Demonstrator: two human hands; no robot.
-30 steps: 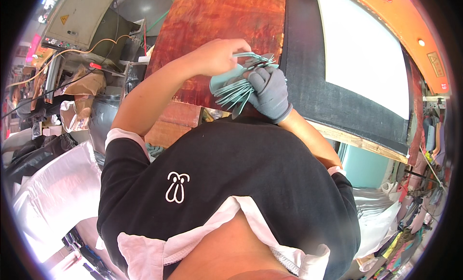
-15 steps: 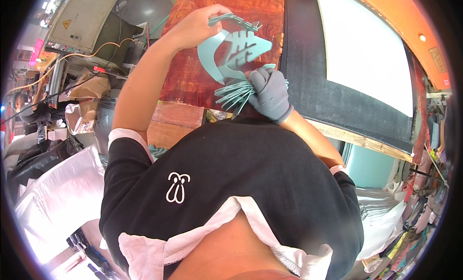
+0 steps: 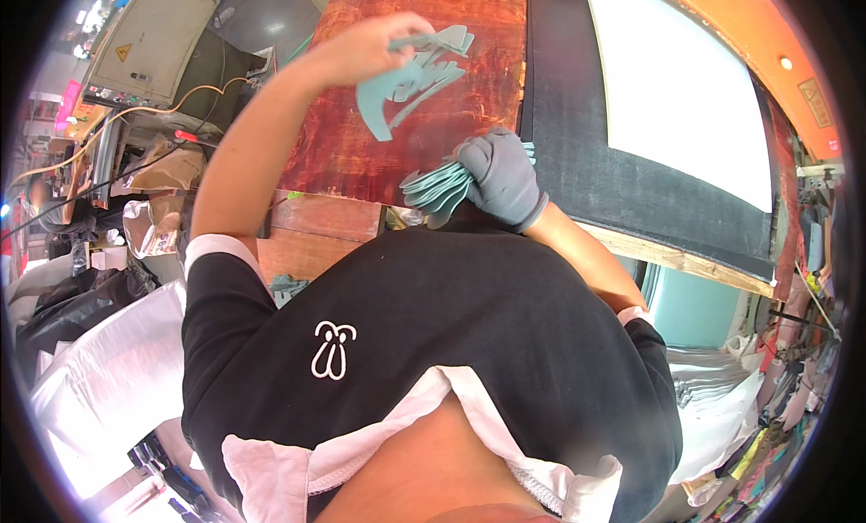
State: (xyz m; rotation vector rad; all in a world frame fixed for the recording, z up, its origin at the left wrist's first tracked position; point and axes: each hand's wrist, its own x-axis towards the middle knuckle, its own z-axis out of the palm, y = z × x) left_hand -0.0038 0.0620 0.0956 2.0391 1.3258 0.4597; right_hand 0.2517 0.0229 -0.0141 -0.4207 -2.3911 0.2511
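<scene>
My bare left hand point(image 3: 374, 50) is raised over the red-brown board point(image 3: 361, 153) and pinches a teal cut-out piece point(image 3: 410, 81) with several curved prongs, which hangs from my fingers. My right hand point(image 3: 503, 176), in a grey glove, grips a fanned stack of the same teal pieces point(image 3: 435, 188) close to my chest, at the board's near edge. The two hands are apart, the left one higher and farther out.
A black mat point(image 3: 577, 144) with a white sheet point(image 3: 677, 99) on it lies to the right of the board. A grey cabinet point(image 3: 149, 41), cables and bags crowd the left. White plastic sacks point(image 3: 99, 388) sit at lower left, stacked sheets point(image 3: 713, 379) at lower right.
My left hand has pulled one teal piece off the stack and lifted it up and away over the board. My right hand has stayed near my chest with the stack.
</scene>
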